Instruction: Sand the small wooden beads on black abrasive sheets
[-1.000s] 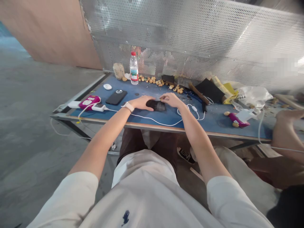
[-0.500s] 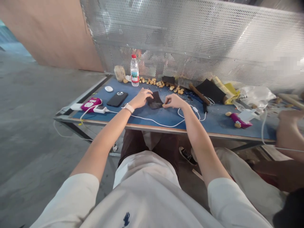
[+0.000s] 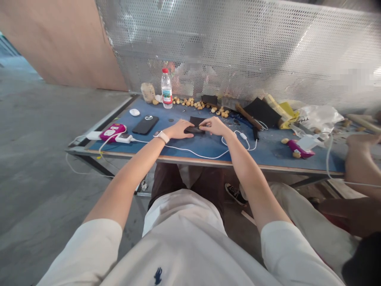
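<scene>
We log a **black sheet** (image 3: pixel 197 125) on the blue **table** (image 3: pixel 190 159), lying just in front of the row of **wooden beads** (image 3: pixel 193 104). The sheet is partly hidden by both hands. Its far edge shows, and its near side disappears beneath the fingers.

The **left hand** (image 3: pixel 178 129), with a white **watch** (image 3: pixel 161 137) at the wrist, lies open and nearly flat, its fingers on the sheet's left end. The **right hand** (image 3: pixel 214 126) sits over the sheet's right end, thumb and fingers drawn into a narrow pinch. We cannot tell whether the pinch holds a bead, the sheet's edge, or nothing.

We judge the sheet thin, light and somewhat flexible, probably with little stiffness of its own. Its surface looks matte and may give a fair grip. Flat on the table it offers little to grasp, so the exposed far edge seems the best place to take hold.

Nearby, a **phone** (image 3: pixel 145 125) lies to the left, beyond it a **power bank** (image 3: pixel 112 132). A white **cable** (image 3: pixel 193 153) runs beneath both forearms, and a **water bottle** (image 3: pixel 166 89) stands at the back.
</scene>
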Demonstrator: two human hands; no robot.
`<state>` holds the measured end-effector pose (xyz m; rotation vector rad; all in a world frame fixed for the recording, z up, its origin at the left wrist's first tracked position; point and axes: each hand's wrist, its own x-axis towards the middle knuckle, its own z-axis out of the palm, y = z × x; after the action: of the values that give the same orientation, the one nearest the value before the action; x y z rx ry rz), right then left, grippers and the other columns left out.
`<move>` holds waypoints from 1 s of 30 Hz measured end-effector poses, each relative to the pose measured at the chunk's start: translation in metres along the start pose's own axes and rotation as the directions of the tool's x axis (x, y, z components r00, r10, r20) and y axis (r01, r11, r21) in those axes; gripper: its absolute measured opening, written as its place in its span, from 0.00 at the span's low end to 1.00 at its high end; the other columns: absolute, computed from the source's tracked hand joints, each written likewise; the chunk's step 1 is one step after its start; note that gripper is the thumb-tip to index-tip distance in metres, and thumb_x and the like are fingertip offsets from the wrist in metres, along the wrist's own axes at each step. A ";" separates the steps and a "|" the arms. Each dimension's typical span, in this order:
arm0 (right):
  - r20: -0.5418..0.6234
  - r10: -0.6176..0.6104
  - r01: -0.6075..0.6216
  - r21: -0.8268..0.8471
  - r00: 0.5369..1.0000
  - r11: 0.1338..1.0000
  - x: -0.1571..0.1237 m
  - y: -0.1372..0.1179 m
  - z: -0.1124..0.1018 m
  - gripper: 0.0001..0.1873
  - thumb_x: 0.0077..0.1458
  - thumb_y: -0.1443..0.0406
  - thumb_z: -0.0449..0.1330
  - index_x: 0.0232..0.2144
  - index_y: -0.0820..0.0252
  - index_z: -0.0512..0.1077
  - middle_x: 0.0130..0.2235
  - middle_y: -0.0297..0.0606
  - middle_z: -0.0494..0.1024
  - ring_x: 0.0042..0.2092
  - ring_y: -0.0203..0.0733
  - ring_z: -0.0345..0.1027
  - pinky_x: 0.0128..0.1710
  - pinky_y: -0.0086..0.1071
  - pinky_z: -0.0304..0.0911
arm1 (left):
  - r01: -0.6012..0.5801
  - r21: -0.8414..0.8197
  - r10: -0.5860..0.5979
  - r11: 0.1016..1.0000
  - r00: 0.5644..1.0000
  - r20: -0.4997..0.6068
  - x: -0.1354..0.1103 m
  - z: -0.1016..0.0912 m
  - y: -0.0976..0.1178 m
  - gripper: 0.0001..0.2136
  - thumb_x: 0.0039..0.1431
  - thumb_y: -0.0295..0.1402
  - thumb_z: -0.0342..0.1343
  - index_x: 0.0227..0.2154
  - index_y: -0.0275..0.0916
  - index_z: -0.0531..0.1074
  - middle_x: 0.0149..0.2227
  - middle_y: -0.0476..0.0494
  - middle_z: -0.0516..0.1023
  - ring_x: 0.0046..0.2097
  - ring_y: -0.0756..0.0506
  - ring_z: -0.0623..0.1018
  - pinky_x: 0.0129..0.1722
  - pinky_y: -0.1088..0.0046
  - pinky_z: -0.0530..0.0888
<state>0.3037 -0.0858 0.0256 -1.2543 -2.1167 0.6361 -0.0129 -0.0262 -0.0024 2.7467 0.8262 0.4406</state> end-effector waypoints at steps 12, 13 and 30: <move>0.100 -0.006 -0.001 0.071 0.995 0.997 -0.001 -0.014 0.009 0.22 0.57 0.49 0.84 0.44 0.60 0.94 0.37 0.40 0.93 0.26 0.39 0.75 0.36 0.37 0.71 | -0.089 -0.120 0.090 0.989 0.996 0.001 -0.004 -0.004 -0.001 0.28 0.73 0.54 0.72 0.66 0.43 0.89 0.74 0.29 0.86 0.77 0.24 0.82 0.84 0.42 0.75; 0.099 0.002 -0.008 0.056 0.995 0.998 -0.001 -0.014 0.008 0.22 0.57 0.49 0.85 0.44 0.60 0.94 0.35 0.39 0.92 0.27 0.39 0.75 0.36 0.37 0.71 | -0.090 -0.144 0.093 0.986 0.996 0.015 -0.003 -0.003 -0.003 0.28 0.74 0.54 0.71 0.67 0.44 0.89 0.75 0.30 0.87 0.76 0.25 0.83 0.84 0.43 0.76; 0.006 -0.052 0.053 -0.155 0.999 0.987 0.001 -0.023 0.017 0.08 0.66 0.64 0.78 0.45 0.55 0.99 0.43 0.41 0.97 0.37 0.46 0.82 0.49 0.38 0.74 | -0.077 -0.096 0.083 0.992 0.995 0.062 -0.005 -0.005 -0.003 0.33 0.71 0.58 0.75 0.72 0.47 0.87 0.79 0.31 0.85 0.80 0.25 0.83 0.87 0.46 0.74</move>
<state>0.2769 -0.0966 0.0292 -1.2755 -2.2291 0.4576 -0.0201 -0.0262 0.0006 2.6992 0.6645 0.3910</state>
